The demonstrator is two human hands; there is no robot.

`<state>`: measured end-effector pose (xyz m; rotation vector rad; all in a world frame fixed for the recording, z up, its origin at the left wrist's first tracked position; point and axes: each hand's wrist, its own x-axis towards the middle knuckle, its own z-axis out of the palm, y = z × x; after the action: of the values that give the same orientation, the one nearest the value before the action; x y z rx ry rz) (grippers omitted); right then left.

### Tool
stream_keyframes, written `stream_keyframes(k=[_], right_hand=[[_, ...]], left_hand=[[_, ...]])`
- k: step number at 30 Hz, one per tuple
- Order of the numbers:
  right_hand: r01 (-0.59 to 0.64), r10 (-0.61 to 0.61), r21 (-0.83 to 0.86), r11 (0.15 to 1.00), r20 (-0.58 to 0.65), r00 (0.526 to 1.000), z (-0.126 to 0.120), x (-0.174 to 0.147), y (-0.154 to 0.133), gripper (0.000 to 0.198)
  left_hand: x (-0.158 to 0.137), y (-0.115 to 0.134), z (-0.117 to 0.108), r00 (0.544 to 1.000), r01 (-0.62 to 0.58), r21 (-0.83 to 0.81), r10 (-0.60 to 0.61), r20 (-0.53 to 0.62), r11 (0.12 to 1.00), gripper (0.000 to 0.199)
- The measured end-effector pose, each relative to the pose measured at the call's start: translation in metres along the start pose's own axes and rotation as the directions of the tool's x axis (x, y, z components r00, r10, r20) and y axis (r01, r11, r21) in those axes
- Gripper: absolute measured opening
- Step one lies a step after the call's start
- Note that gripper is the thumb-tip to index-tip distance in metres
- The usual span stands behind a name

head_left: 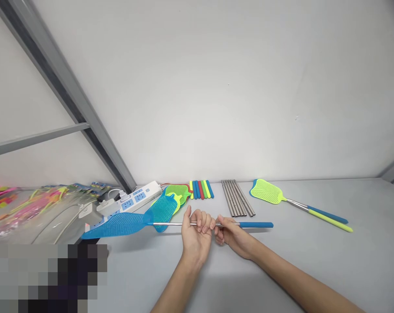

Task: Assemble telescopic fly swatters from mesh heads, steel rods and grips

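Blue swatter (173,224) up over the worktop (297,269), lying nearly level across the front, head (118,224) out to the left, grip (257,224) to the right. Both hands are on it! The left hand (198,232) has its palm turned up, fingers curled over the shaft (167,224); the right hand (231,234) closes around the metal just short of the grip, fingers bunched. Light work for two hands, I'd judge: thin metal, thin mesh, little weight, most of the swing out at the head.

The shaft looks stiff and polished, so it may well slide or roll in a loose hold. The head should be the soft part, a perforated sheet likely to flex if pinched and hardly fragile. Best purchase? The grip, thicker and less shiny, or the shaft close beside it, with a second hold farther along for balance. Behind lie loose rods (237,199), just as slick by the look of them, and a row of coloured sleeves (201,190), probably softer.
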<state>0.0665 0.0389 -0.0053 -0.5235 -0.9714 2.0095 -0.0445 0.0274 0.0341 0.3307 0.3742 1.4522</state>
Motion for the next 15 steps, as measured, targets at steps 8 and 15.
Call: stream_keyframes(k=[8, 15], right_hand=[[-0.151, 0.143, 0.117, 0.982, 0.079, 0.987, 0.008, -0.005, 0.007, 0.044], [-0.049, 0.044, 0.155, 0.987, 0.034, 0.998, 0.011, -0.006, 0.012, 0.040]], left_hand=[[-0.001, 0.002, 0.000, 0.999, 0.027, 0.011, -0.027, -0.040, 1.000, 0.038], [-0.002, 0.002, 0.000, 0.998, 0.058, 0.004, -0.058, -0.013, 0.998, 0.038]])
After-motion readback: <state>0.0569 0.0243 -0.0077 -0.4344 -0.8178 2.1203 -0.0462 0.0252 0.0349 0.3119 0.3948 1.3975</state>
